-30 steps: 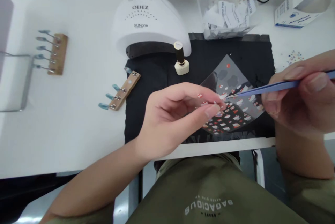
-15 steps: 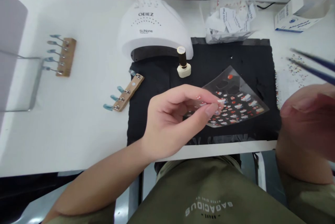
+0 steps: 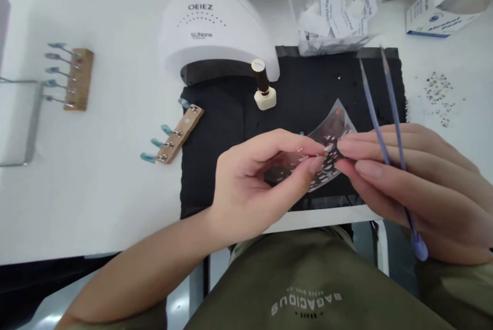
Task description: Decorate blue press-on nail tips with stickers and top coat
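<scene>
My left hand point(image 3: 265, 181) pinches a clear sticker sheet point(image 3: 328, 168) between thumb and index finger. Small red and white stickers cover the sheet, which is bent and tilted over a black mat. A tiny red-and-white sticker point(image 3: 300, 149) shows by my left index finger. Close on the right, my right hand point(image 3: 416, 176) has its fingertips at the sheet; whether they grip it I cannot tell. Blue tweezers point(image 3: 392, 98) rest between the fingers of that hand, tips apart and pointing away from me. My fingers hide part of the sheet.
Beyond the hands stand a cream polish bottle point(image 3: 265, 97) and a white nail lamp point(image 3: 219, 37). Wooden holders with teal nail tips point(image 3: 181, 133) lie left. A bag of alcohol pads point(image 3: 335, 21), a carton point(image 3: 442, 8) and scattered rhinestones point(image 3: 439, 93) are at the right.
My right hand has come left to the sheet, and its tweezers now point away from me. The sheet is more bent. The view has shifted slightly.
</scene>
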`<state>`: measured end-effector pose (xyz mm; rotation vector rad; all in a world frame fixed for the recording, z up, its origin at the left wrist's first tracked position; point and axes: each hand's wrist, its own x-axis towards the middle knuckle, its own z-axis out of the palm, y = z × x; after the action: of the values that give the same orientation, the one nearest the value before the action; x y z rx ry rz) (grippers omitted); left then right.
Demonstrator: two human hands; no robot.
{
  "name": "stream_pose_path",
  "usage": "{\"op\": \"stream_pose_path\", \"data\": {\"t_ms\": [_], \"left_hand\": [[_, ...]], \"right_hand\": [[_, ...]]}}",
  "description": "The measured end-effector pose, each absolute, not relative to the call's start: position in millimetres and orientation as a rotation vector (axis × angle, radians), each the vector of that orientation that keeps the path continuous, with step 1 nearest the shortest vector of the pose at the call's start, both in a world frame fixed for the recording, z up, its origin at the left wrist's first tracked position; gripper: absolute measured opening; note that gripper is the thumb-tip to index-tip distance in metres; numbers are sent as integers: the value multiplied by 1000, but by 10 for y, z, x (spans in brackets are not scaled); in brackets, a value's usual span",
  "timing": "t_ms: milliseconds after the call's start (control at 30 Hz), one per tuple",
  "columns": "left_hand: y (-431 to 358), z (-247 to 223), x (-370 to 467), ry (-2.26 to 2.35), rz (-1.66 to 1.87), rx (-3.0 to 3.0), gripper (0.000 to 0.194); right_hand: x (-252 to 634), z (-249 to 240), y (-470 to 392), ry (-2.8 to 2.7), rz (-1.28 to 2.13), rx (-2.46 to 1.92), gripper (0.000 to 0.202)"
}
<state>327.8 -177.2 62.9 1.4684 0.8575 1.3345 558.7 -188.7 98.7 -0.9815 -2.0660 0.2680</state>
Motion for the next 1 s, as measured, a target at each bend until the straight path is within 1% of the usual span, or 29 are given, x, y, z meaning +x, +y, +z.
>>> {"op": "stream_pose_path", "data": {"t_ms": [133, 300, 367, 467, 600, 767, 833, 900, 967, 1000], "left_hand": [[-1778, 611, 3265, 831, 1338, 1514, 15], [-1764, 588, 3256, 819, 1341, 1552, 13], [-1757, 585, 3254, 792, 1343, 1565, 16], [-1747, 587, 3244, 796, 1324, 1595, 21], [-1737, 580, 3221, 815, 1314, 1680, 21], [-1730, 537, 3213, 783, 1346, 1735, 23], [-1715, 520, 3212, 752, 1360, 1728, 23], [-1691, 509, 3209, 711, 1369, 1736, 24], [-1667, 504, 3204, 693, 1359, 1743, 22], [-1657, 503, 3202, 697, 1353, 1738, 21]], "right_hand": [[5490, 933, -1869, -2041, 250, -916, 31], [5371, 851, -1826, -1993, 234, -898, 39], [5379, 826, -1811, -1997, 223, -904, 39], [5467, 800, -1765, -2013, 188, -865, 29], [5615, 795, -1671, -2167, 102, -661, 19], [5677, 822, -1631, -2217, 138, -618, 23], [5681, 838, -1650, -2228, 140, -589, 21], [5683, 855, -1686, -2232, 162, -635, 21], [5680, 865, -1728, -2236, 219, -780, 25], [5673, 866, -1749, -2256, 197, -733, 27]]}}
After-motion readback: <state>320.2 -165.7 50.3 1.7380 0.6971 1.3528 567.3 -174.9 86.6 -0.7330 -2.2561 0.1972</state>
